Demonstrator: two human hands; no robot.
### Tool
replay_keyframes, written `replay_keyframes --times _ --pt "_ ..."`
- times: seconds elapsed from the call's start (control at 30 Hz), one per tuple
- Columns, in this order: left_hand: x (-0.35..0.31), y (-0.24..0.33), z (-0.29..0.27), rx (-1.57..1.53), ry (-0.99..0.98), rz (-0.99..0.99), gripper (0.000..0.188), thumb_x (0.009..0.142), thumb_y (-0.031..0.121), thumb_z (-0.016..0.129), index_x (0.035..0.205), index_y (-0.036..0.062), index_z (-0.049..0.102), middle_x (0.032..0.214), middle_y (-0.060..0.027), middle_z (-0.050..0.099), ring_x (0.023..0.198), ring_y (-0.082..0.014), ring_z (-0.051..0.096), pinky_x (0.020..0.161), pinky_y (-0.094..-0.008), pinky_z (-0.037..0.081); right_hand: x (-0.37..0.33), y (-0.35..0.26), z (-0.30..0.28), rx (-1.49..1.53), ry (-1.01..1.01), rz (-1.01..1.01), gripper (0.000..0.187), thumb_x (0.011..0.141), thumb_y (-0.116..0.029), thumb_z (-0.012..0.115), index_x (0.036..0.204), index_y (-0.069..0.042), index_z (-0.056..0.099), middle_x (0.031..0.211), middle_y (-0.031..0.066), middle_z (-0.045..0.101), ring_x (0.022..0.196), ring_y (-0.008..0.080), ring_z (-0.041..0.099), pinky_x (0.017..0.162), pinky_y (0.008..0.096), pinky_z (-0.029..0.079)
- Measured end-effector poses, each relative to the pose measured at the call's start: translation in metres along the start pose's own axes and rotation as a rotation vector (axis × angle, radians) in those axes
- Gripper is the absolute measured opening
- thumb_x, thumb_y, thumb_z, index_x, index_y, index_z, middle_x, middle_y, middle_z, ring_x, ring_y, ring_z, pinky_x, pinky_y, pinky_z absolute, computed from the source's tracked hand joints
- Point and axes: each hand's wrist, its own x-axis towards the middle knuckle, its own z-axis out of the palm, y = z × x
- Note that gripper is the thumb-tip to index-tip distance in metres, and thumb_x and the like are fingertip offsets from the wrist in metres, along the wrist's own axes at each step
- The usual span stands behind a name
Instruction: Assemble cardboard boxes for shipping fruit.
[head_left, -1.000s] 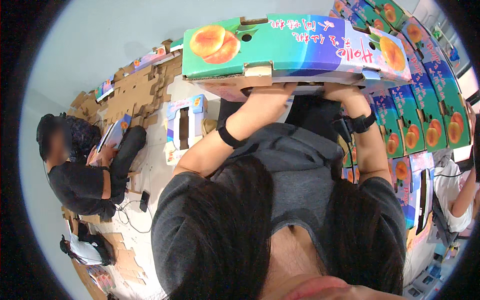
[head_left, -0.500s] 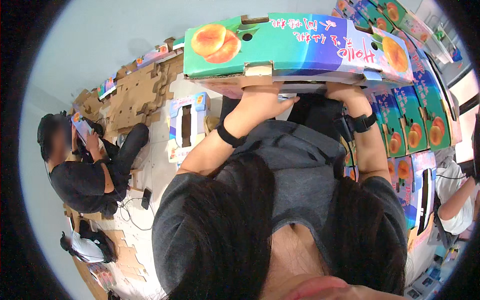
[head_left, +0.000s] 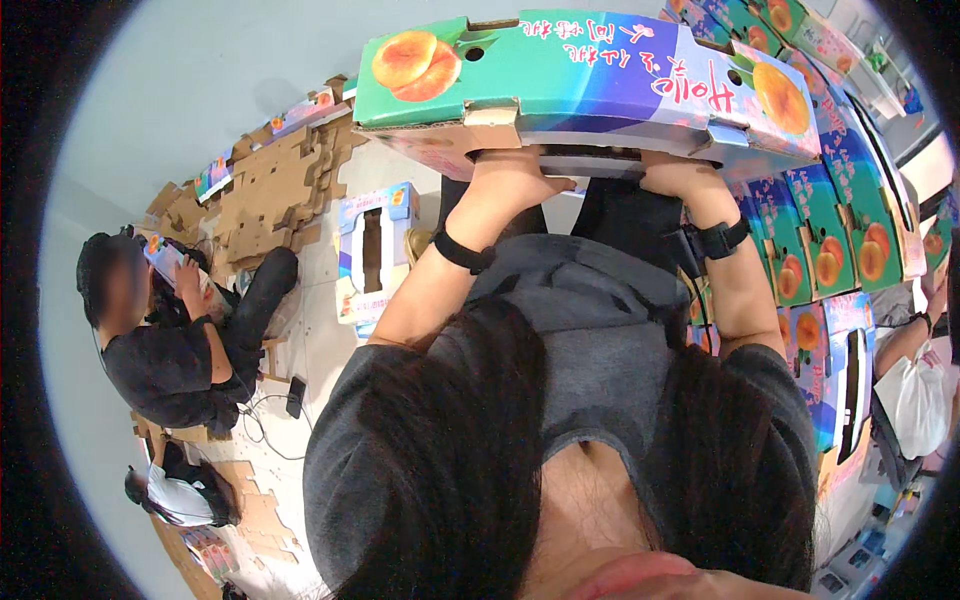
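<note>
A long printed cardboard fruit box (head_left: 580, 75), green, blue and pink with peach pictures, is held up in front of me. Its lettering is upside down from here. My left hand (head_left: 512, 188) reaches into the long slot in the box's near side, its thumb stretched out below the edge. At the right end of that slot my right hand (head_left: 683, 182) also has its fingers inside. Both hands grip the box, and the fingertips are hidden within it. Dark bands circle both wrists.
Printed boxes (head_left: 815, 235) are stacked at the right. A smaller slotted box (head_left: 373, 250) stands on the floor to the left. Flattened brown cardboard (head_left: 270, 185) lies beyond it. A seated person (head_left: 165, 360) works at left near a phone (head_left: 296, 397); others sit farther off.
The box has shifted slightly left and up with both hands, so more of the slot shows between them. At the far right, a person's arm has moved.
</note>
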Motion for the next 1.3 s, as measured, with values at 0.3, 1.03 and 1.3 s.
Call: replay_keyframes --times 0.3,1.03,1.3 --pt "0.011 -0.004 -0.016 -0.155 -0.087 0.007 0.082 0.065 0.051 0.082 0.129 0.0054 0.057 0.120 -0.0228 0.065 0.109 -0.0345 0.064 0.093 -0.0395 0.051 -0.005 -0.013 0.001 0.124 0.379 -0.041 0.043 0.076 -0.006 0.061 0.118 -0.008 0.063 0.119 0.0205 0.063 0.115 0.0406 0.058 0.094 0.0494 0.047" --pt "0.021 -0.046 -0.015 -0.019 -0.120 0.385 0.061 0.075 0.012 0.071 0.132 0.0119 0.050 0.111 -0.0203 0.065 0.102 -0.0390 0.064 0.082 -0.0469 0.052 0.005 -0.021 -0.012 0.129 0.227 -0.067 0.039 0.075 -0.005 0.062 0.113 -0.003 0.063 0.120 0.0246 0.061 0.116 0.0407 0.057 0.099 0.0467 0.046" --pt "0.027 -0.041 -0.012 0.133 -0.166 0.267 0.045 0.077 0.014 0.071 0.120 0.0082 0.062 0.107 -0.0188 0.068 0.101 -0.0385 0.065 0.083 -0.0468 0.053 0.006 -0.023 -0.031 0.174 0.004 -0.036 0.037 0.071 -0.003 0.063 0.108 -0.001 0.065 0.111 0.0238 0.065 0.108 0.0413 0.061 0.092 0.0481 0.049"
